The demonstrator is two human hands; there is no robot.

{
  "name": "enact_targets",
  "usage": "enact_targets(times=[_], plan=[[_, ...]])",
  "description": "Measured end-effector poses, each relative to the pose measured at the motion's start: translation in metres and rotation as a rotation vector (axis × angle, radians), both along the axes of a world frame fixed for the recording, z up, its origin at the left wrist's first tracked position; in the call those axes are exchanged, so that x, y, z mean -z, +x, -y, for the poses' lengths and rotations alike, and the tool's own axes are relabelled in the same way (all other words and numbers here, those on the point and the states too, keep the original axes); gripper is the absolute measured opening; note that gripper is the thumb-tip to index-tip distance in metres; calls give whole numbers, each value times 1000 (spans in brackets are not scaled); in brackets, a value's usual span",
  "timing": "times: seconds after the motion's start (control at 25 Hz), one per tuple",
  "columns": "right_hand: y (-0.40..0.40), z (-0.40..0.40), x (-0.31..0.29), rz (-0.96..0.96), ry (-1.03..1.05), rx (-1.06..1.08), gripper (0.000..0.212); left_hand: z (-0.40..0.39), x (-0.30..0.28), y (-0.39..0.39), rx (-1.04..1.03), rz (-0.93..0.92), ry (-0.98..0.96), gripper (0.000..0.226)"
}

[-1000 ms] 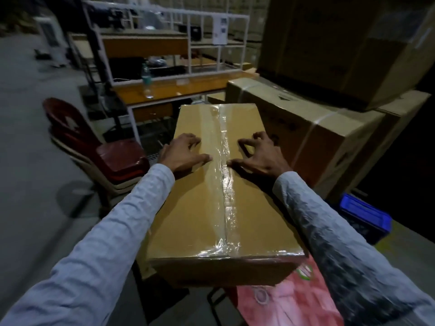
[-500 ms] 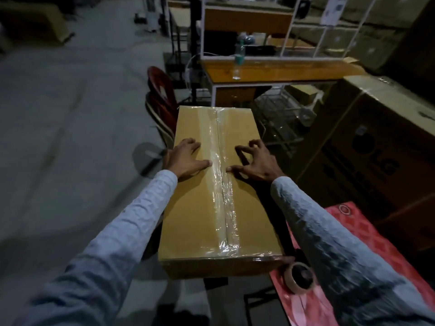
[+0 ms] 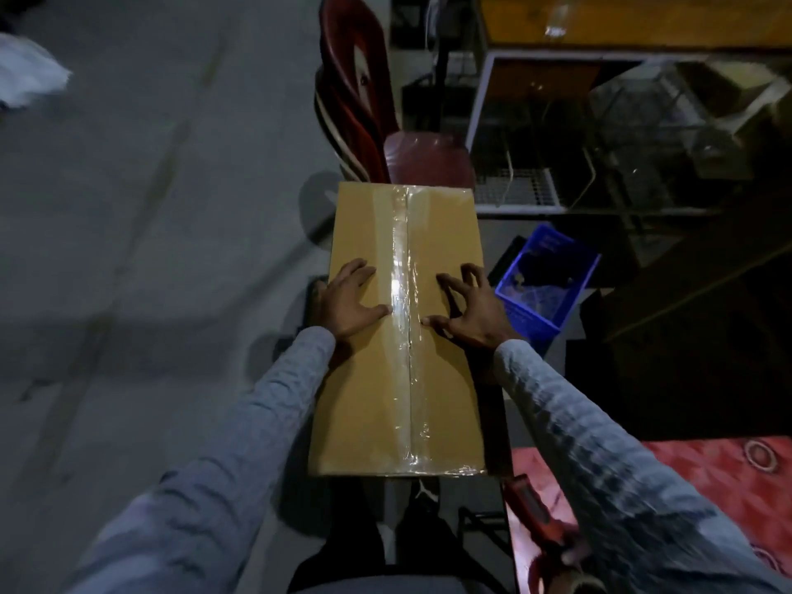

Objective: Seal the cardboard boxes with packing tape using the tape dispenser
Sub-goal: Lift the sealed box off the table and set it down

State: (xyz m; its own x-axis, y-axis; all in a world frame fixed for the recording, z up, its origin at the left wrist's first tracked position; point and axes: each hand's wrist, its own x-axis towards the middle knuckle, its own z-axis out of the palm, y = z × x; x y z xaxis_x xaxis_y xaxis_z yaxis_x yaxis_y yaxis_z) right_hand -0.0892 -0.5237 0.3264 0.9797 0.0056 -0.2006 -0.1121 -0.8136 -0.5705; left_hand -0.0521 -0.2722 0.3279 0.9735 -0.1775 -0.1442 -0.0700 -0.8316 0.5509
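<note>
Box (image 3: pixel 364 379) carried past chairs; left hand (image 3: pixel 349 300) flat, right hand (image 3: pixel 469 308) arched.

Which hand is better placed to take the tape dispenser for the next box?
Probably the right hand. The tape dispenser lies low on the right, beside the right sleeve, while the left hand rests flat across the cardboard box.

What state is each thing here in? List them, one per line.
cardboard box: flaps shut, clear tape along the centre seam.
left hand: flat on the box top.
right hand: fingers arched, tips on the box top.
tape dispenser: lying on the red cloth, unheld.
blue crate: open-topped, tilted.
</note>
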Motion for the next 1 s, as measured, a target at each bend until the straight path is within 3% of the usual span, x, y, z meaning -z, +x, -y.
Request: enact_targets(times=[0.28, 0.6, 0.76, 1.0], plan=[[59, 24, 146, -174, -10, -20, 100, 22, 174, 58, 3, -246, 6, 89], [88, 40, 322, -283, -9, 19, 99, 46, 347, 86, 2, -283, -6, 83], [90, 44, 384, -337, -30, 35, 101, 51, 403, 78, -22, -305, 1, 82], [94, 43, 414, -354, -73, 33, 97, 57, 428, 82, -12, -295, 16, 80]])
